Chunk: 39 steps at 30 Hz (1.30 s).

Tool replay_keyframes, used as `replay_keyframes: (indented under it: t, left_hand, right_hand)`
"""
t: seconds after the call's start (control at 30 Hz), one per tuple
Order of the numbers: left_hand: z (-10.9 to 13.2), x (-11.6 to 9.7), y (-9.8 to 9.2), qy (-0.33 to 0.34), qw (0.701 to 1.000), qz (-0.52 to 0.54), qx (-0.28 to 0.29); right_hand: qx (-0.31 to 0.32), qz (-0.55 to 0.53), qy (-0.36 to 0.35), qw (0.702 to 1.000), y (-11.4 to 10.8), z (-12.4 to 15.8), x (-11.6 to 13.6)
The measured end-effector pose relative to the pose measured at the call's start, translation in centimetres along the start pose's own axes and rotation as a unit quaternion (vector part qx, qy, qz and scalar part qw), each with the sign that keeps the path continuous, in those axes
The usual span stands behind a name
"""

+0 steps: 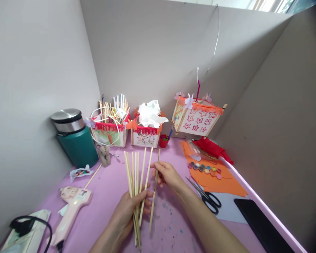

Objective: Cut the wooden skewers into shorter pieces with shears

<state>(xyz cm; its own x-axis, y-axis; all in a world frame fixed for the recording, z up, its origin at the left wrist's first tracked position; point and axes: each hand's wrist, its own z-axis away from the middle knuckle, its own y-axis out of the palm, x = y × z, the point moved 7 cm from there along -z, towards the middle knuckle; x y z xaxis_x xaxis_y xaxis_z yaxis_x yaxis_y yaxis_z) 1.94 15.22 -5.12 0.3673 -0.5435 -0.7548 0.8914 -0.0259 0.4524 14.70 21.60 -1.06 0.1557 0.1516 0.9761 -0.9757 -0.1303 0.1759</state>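
My left hand (pixel 129 211) is closed round a fanned bundle of several thin wooden sticks (pixel 136 175), held upright over the pink table (pixel 102 196). My right hand (pixel 167 174) pinches one more wooden stick (pixel 155 196) just to the right of the bundle, its fingers closed on the stick's upper half. The two hands are close together near the table's middle front.
A pink glue gun (pixel 71 207) and a black plug (pixel 25 225) lie at front left. A green steel-lidded canister (pixel 73 138) stands at the left. Two decorated boxes (pixel 144 133), a hanging paper lantern (pixel 197 117), a paint strip (pixel 205 169) on orange paper, scissors (pixel 208 196) and a black slab (pixel 260 225) sit behind and right.
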Motion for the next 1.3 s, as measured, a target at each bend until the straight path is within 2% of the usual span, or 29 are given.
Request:
replay_keyframes:
  t: [0.1,0.27,0.47,0.67,0.97,1.17,1.3]
  left_hand:
    - [0.2,-0.1,0.2,-0.002,1.0,-0.004,-0.008]
    - [0.3,0.0,0.4,0.003,1.0,-0.013,-0.015]
    - [0.6,0.2,0.6,-0.016,0.999,-0.027,-0.018]
    - [0.5,1.3,0.8,-0.065,0.997,-0.008,0.033]
    - [0.1,0.9,0.5,-0.03,0.999,-0.014,0.024]
    - [0.6,0.6,0.7,-0.047,0.999,-0.01,0.018]
    - [0.3,0.3,0.7,-0.006,1.0,0.0,0.017]
  right_hand:
    - [0.007,-0.002,0.016,1.0,0.0,0.0,-0.4]
    - [0.007,-0.008,0.0,1.0,0.3,0.1,0.0]
    - [-0.023,0.02,-0.008,1.0,-0.1,-0.1,0.0]
    - [-0.032,0.024,-0.029,0.999,-0.6,0.0,1.0]
    - [-0.002,0.045,-0.06,0.997,-0.3,0.0,1.7]
    - [0.03,0.017,-0.059,0.998,-0.2,0.4,2.4]
    - [0.045,0.002,-0.063,0.997,0.0,0.6,2.9]
